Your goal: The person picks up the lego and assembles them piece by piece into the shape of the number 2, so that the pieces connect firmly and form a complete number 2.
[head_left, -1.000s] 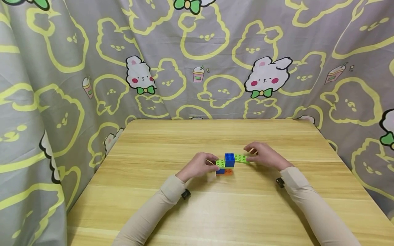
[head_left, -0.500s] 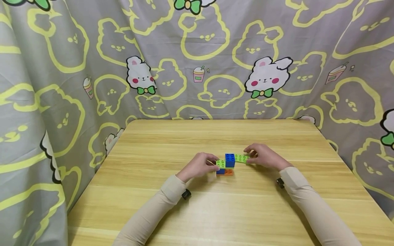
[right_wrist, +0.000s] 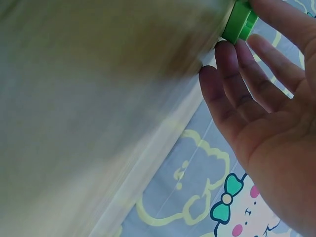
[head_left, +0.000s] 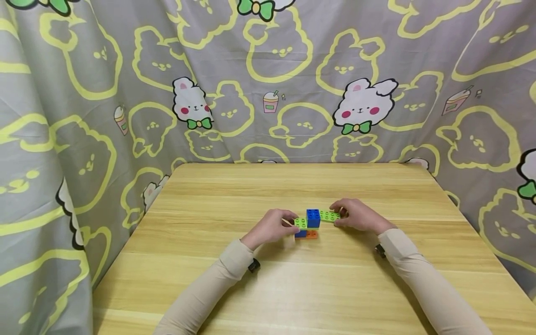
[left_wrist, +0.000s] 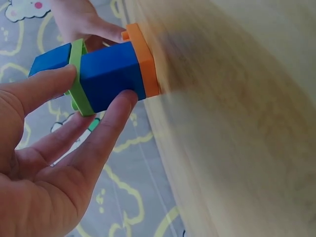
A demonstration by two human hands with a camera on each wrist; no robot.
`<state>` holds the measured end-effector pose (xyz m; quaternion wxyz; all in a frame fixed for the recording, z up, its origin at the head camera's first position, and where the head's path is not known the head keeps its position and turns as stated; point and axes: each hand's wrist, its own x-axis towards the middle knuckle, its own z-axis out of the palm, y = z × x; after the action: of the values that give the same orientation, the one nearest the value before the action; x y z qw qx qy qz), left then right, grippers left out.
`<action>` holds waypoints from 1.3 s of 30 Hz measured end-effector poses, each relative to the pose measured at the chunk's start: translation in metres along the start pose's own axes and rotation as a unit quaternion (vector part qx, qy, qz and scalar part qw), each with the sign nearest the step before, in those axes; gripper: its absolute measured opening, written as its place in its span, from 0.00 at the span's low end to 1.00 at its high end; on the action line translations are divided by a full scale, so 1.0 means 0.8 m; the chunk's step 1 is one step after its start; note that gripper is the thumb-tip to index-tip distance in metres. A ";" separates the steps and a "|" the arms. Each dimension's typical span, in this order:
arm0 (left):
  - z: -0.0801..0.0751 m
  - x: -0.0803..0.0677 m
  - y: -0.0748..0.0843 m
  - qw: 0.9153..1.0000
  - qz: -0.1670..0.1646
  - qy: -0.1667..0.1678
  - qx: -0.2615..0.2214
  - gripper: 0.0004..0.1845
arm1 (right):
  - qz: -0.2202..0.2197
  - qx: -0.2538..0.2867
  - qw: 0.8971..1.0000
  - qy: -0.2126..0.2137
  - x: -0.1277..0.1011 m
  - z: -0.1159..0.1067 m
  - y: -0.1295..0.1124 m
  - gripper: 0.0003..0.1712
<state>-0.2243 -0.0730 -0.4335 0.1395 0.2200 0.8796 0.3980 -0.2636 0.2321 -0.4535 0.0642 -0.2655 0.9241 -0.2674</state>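
Note:
A small brick stack stands on the wooden table [head_left: 293, 288]. It has a long green brick [head_left: 328, 216] with a blue brick [head_left: 312, 217] on top, and a lower blue brick [head_left: 299, 233] beside an orange brick [head_left: 311, 234]. My left hand [head_left: 290, 225] grips the stack's left end. In the left wrist view its thumb and fingers [left_wrist: 112, 114] pinch the lower blue brick [left_wrist: 111, 74], between the green brick [left_wrist: 79, 81] and the orange brick [left_wrist: 145, 59]. My right hand [head_left: 341, 217] pinches the green brick's right end [right_wrist: 240, 20], fingers [right_wrist: 224, 54] below it.
A grey curtain [head_left: 83, 116] printed with yellow bears and white bunnies hangs close around the table's back and both sides. Bare tabletop lies in front of the bricks and behind them, up to the far edge [head_left: 301, 164].
My right hand has shifted slightly left and down, its fingers drawing in on the end of the green brick. The left hand and the stack have barely moved.

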 end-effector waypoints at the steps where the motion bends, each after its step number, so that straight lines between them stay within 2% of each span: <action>1: 0.000 -0.001 0.001 1.000 0.000 0.000 0.000 0.20 | 0.003 -0.001 1.000 0.000 0.000 0.001 0.000 0.24; 10: 0.001 -0.004 0.004 1.000 0.005 -0.001 0.004 0.21 | -0.001 -0.016 1.000 -0.001 0.003 0.000 0.000 0.20; 17: -0.002 -0.004 0.002 0.999 0.005 0.006 0.040 0.30 | 0.006 -0.006 1.000 0.003 0.001 -0.002 0.000 0.19; 22: -0.012 -0.007 0.004 0.997 0.016 0.030 0.063 0.34 | 0.010 0.002 1.000 0.012 0.000 -0.004 0.000 0.19; 31: -0.031 -0.010 0.007 0.992 0.010 0.105 0.063 0.28 | 0.016 0.005 0.999 0.028 0.002 -0.012 -0.014 0.18; 39: -0.035 -0.010 0.011 0.989 0.028 0.132 0.060 0.26 | 0.004 -0.001 0.998 0.058 0.000 -0.028 -0.032 0.18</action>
<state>-0.2266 -0.0893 -0.4083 -0.0025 0.1980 0.9060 0.3742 -0.2582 0.2243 -0.4211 0.0114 -0.2455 0.9278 -0.2808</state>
